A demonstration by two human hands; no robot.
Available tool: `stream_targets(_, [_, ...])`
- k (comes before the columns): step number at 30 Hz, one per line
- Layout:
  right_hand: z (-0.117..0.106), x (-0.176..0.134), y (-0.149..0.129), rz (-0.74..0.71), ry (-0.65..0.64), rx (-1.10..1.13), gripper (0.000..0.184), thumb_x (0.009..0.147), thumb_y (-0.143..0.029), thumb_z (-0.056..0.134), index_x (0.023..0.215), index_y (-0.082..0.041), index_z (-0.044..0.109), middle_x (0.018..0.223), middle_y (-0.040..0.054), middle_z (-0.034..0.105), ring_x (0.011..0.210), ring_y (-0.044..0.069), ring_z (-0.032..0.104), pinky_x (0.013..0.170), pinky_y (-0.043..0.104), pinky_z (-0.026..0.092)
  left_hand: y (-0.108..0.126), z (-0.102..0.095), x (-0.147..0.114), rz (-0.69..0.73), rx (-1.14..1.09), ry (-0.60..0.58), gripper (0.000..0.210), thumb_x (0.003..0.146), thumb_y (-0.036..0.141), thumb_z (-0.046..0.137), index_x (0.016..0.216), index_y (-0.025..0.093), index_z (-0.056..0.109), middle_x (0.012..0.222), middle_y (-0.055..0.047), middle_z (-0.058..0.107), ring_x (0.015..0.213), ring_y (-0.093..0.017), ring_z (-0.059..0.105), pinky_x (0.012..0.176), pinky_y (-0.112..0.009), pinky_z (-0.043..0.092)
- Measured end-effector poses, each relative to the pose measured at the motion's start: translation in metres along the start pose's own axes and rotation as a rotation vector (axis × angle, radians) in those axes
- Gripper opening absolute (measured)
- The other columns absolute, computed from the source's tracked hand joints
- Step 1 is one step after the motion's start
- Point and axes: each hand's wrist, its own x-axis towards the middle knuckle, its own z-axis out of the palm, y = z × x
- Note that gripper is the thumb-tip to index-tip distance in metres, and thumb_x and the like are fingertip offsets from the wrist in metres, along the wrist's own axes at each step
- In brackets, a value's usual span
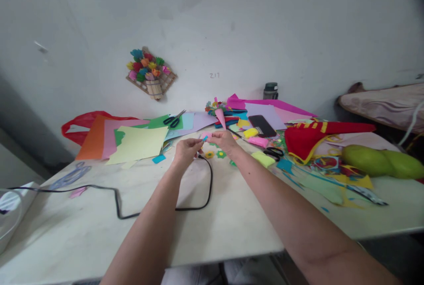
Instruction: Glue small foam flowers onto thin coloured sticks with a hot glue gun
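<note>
Both of my hands meet over the middle of the table, fingers pinched. My left hand (187, 149) is closed on a small blue paper piece (205, 138). A small pink paper piece (207, 134) sits against it, pinched in my right hand (225, 141). The exact shape of both pieces is too small to tell. Just below my fingers lie yellow and green paper flowers (221, 154). The end of a black cable (211, 183) curves up beside my left hand, what it joins being partly hidden. A blue paper square (159, 159) rests to the left.
Coloured sheets (141, 146) and black-handled scissors (172, 120) lie at the back left. A phone (262, 126), another pair of scissors (274, 152), a red cloth (301, 141) and paper scraps (323, 188) cover the right. A bottle (270, 91) stands by the wall.
</note>
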Motion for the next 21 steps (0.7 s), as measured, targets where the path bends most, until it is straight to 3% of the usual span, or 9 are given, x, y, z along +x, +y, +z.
stream_targets(6, [-0.0002,0.0016,0.0026,-0.014,-0.006,-0.015,0.02,0.059,-0.032,0.059,0.053,-0.015,0.053,0.049,-0.0063,0.036,0.05,0.007,0.03,0.05,0.023,0.022,-0.0006,-0.0003,-0.0005,0.01,0.017,0.0,0.037,0.064,0.04,0.061,0.084,0.01,0.067,0.053,-0.001,0.058,0.037,-0.005,0.04,0.037,-0.018,0.029])
stream_targets(16, [0.0007,0.0,-0.0021,-0.027,0.017,-0.071,0.027,0.058,-0.033,0.059,0.046,-0.017,0.041,0.046,-0.0073,0.027,0.048,0.006,0.024,0.047,0.024,0.018,-0.002,-0.0005,0.0004,-0.002,0.06,0.003,0.036,0.063,0.043,0.061,0.08,0.012,0.067,0.054,-0.002,0.06,0.037,-0.005,0.041,0.037,-0.018,0.03])
stream_targets(21, [0.0013,0.0007,-0.002,-0.035,0.032,-0.116,0.026,0.058,-0.032,0.059,0.045,-0.017,0.042,0.044,-0.0075,0.026,0.047,0.007,0.024,0.047,0.024,0.018,-0.0027,0.0002,0.0011,-0.001,0.077,0.005,0.036,0.063,0.043,0.061,0.079,0.012,0.067,0.055,-0.003,0.06,0.037,-0.005,0.041,0.037,-0.017,0.031])
